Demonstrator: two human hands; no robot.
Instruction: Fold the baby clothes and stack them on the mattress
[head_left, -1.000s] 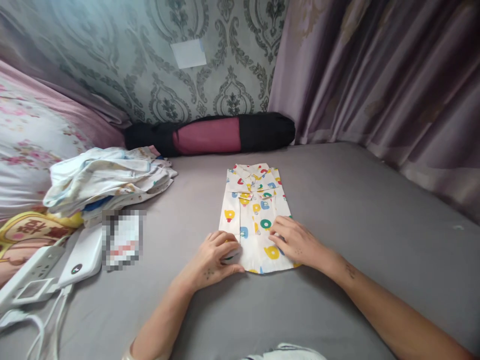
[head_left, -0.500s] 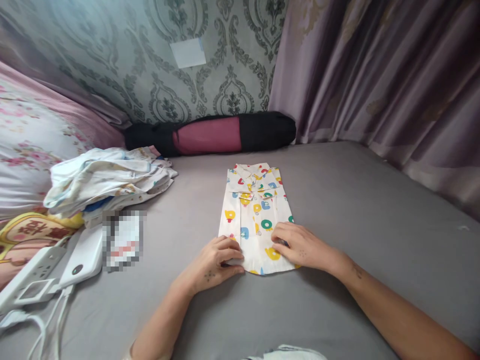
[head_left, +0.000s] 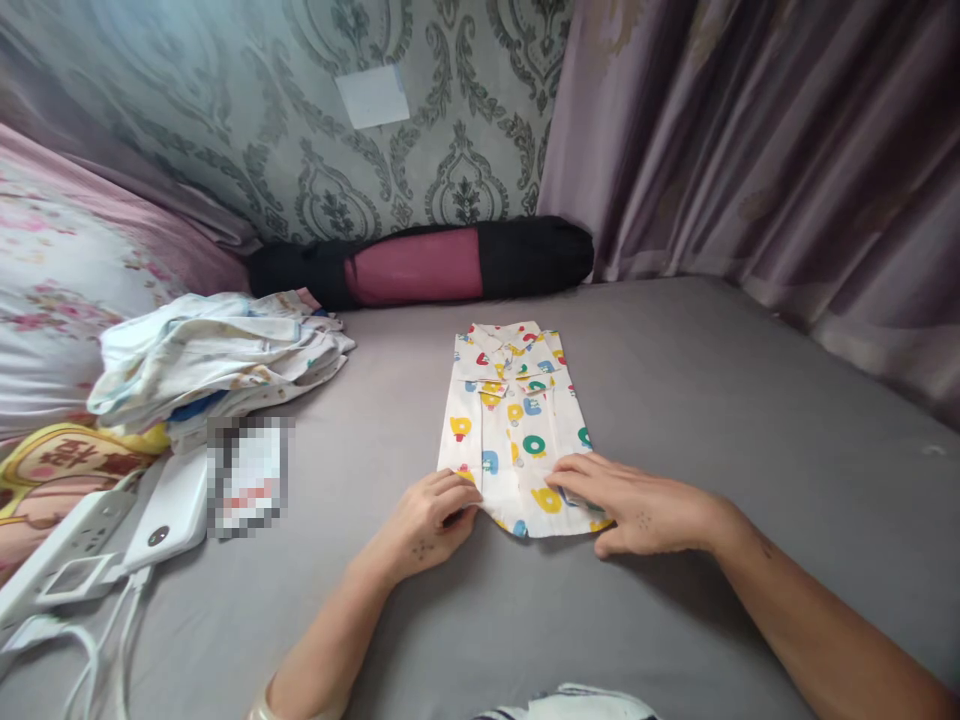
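Note:
A white shirt (head_left: pixel 517 430) printed with colourful letters and shapes lies on the bed, its collar at the far end and its sleeves tucked inward across the front. At the hem's near left corner, my left hand (head_left: pixel 437 520) has thumb and fingers closed on the cloth, which lifts slightly there. My right hand (head_left: pixel 637 505) rests over the near right corner. Its fingers lie stretched on the fabric while the thumb stands apart below the hem.
Crumpled clothes (head_left: pixel 225 350) are heaped at the left, with a white power bank (head_left: pixel 169 510) and a power strip (head_left: pixel 67 545) nearer me. A long black and maroon bag (head_left: pixel 420 268) lies along the wall. Some striped cloth (head_left: pixel 570 705) shows at the bottom edge.
My right hand has shifted right and its thumb has moved off the cloth. My left hand now pinches the hem corner and raises it a little.

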